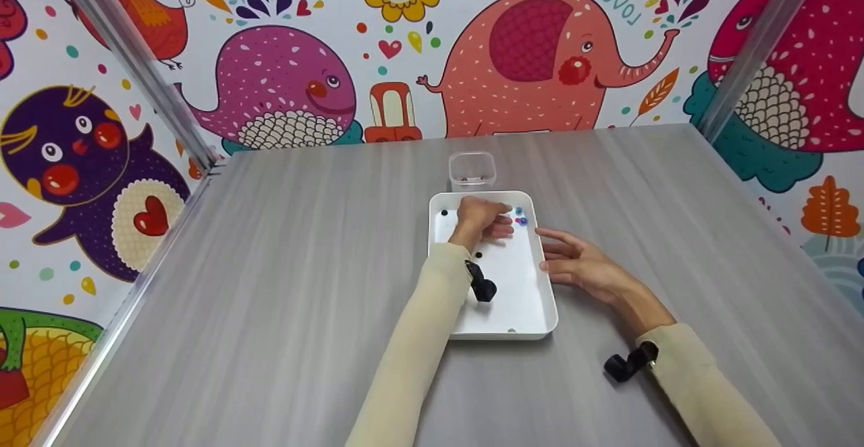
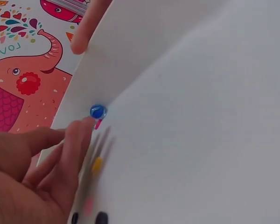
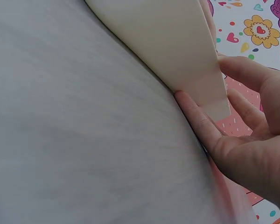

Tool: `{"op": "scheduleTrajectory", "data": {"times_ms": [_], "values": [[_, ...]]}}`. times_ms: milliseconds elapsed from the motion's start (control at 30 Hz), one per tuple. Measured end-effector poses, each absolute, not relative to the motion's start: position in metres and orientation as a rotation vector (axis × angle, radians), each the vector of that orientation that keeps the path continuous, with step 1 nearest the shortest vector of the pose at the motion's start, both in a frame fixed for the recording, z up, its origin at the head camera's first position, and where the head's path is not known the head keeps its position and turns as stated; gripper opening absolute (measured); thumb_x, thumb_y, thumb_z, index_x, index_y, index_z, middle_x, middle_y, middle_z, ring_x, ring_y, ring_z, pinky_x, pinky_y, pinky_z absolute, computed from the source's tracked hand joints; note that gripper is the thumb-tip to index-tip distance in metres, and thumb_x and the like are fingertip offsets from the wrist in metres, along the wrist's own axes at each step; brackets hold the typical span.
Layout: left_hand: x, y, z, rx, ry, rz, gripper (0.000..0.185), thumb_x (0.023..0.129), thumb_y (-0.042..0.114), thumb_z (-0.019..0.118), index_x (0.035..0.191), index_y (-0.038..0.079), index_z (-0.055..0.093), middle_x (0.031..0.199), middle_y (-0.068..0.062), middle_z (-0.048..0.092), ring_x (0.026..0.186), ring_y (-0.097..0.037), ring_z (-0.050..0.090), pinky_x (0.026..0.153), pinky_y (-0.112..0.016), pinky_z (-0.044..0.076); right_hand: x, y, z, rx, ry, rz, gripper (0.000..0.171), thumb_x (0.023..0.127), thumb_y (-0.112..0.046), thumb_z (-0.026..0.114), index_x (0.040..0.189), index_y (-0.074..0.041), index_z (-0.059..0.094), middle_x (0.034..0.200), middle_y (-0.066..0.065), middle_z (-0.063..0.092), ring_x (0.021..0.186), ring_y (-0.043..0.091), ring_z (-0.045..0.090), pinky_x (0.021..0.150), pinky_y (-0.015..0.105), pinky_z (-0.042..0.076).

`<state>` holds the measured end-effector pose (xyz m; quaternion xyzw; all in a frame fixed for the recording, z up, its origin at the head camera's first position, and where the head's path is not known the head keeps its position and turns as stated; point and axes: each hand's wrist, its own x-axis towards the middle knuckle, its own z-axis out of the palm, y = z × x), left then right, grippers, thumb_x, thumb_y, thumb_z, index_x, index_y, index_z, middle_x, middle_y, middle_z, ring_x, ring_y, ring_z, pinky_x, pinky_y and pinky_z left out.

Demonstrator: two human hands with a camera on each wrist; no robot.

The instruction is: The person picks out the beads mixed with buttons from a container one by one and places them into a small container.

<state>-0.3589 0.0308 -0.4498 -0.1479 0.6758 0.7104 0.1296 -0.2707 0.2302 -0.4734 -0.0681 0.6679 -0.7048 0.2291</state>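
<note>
My left hand (image 1: 479, 216) is inside the white tray (image 1: 513, 302), near its far right corner, with its fingers extended toward small blue beads (image 1: 523, 221) and a pink one. In the left wrist view the fingertips lie right beside a round, shiny blue bead (image 2: 98, 111); thumb and fingers look apart. Whether a fingertip touches the bead is unclear. My right hand (image 1: 586, 270) rests its fairly straight fingers against the tray's right outer wall. The right wrist view has the thumb (image 3: 198, 119) low along that wall and two fingertips by the rim.
Black beads (image 1: 444, 213) lie at the tray's far left and near its middle; a small greenish one (image 1: 511, 330) sits by the near wall. Behind the tray stands a clear plastic box (image 1: 472, 169) with a few small bits inside. A printed wall backs the grey table (image 1: 304, 265).
</note>
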Motion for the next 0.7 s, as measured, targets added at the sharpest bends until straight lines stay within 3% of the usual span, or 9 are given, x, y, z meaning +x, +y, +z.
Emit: {"op": "scheduleTrajectory", "data": {"times_ms": [267, 500, 567, 700], "values": [[-0.356, 0.022, -0.442, -0.355, 1.905, 2.019, 0.008, 0.089, 0.007, 0.07, 0.09, 0.0, 0.066, 0.092, -0.024, 0.076, 0.051, -0.017, 0.068, 0.046, -0.025, 0.06, -0.27, 0.231, -0.475, -0.184, 1.838, -1.952, 0.081, 0.091, 0.0, 0.068, 0.159, -0.006, 0.023, 0.157, 0.031, 0.028, 0.124, 0.02, 0.057, 0.097, 0.03, 0.06], [-0.355, 0.015, -0.435, -0.349, 1.869, 2.041, 0.009, 0.087, 0.006, 0.071, 0.086, 0.002, 0.063, 0.073, -0.014, 0.073, 0.052, -0.018, 0.068, 0.048, -0.027, 0.061, -0.271, 0.23, -0.474, -0.202, 1.846, -1.944, 0.08, 0.092, -0.001, 0.068, 0.158, -0.005, 0.023, 0.157, 0.032, 0.028, 0.125, 0.022, 0.056, 0.098, 0.031, 0.059], [-0.354, 0.013, -0.433, -0.352, 1.865, 2.048, 0.009, 0.087, 0.006, 0.071, 0.087, 0.002, 0.063, 0.078, -0.017, 0.074, 0.052, -0.018, 0.068, 0.047, -0.027, 0.061, -0.271, 0.23, -0.473, -0.208, 1.851, -1.94, 0.08, 0.092, -0.001, 0.068, 0.158, -0.005, 0.023, 0.157, 0.032, 0.029, 0.125, 0.022, 0.056, 0.098, 0.032, 0.06], [-0.353, 0.009, -0.432, -0.363, 1.882, 2.04, 0.009, 0.088, 0.007, 0.07, 0.092, 0.0, 0.065, 0.104, -0.027, 0.074, 0.052, -0.018, 0.067, 0.046, -0.026, 0.06, -0.271, 0.229, -0.473, -0.211, 1.865, -1.931, 0.08, 0.092, -0.002, 0.068, 0.158, -0.006, 0.023, 0.156, 0.032, 0.029, 0.126, 0.022, 0.056, 0.097, 0.031, 0.06]]}}
